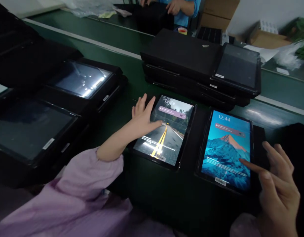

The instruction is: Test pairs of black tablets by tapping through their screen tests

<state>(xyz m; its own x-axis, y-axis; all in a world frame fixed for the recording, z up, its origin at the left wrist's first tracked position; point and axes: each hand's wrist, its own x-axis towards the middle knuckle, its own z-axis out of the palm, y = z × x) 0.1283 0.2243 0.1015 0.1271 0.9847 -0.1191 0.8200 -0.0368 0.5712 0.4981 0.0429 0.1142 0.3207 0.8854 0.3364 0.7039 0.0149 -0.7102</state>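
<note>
Road-screen tablet [170,131]: one, lit, clock reading 12:59; face up on the dark green worktop [164,189], directly before me, slightly skewed; pale label at its near edge.

Mountain-screen tablet [223,151]: one, lit, clock reading 12:44; face up, to the right of the first and apart from it; small white label [220,181] at its near edge.

Left grip [143,120]: open, fingers spread at the left side of the road-screen tablet, thumb reaching over its screen; nothing grasped. I cannot tell whether the thumb touches the glass.

Right grip [280,186]: open, index finger extended to the mountain-screen tablet, other fingers loosely bent; nothing grasped. Contact at the fingertip I cannot confirm.

Black stack [181,51]: beyond both lit tablets; a dark-screen tablet [238,65] lies on its right end.

Left-side tablets, black-framed: the glossy tablet [80,79] reflects lights; the nearer tablet [31,128] has a dark screen. Both rest on black items, their exact kind unclear to me.

Background: another person's hand [175,6] over something black; tape roll [182,31]; cardboard boxes [218,14]; open carton [269,39]; clear plastic [289,59] at far right.
</note>
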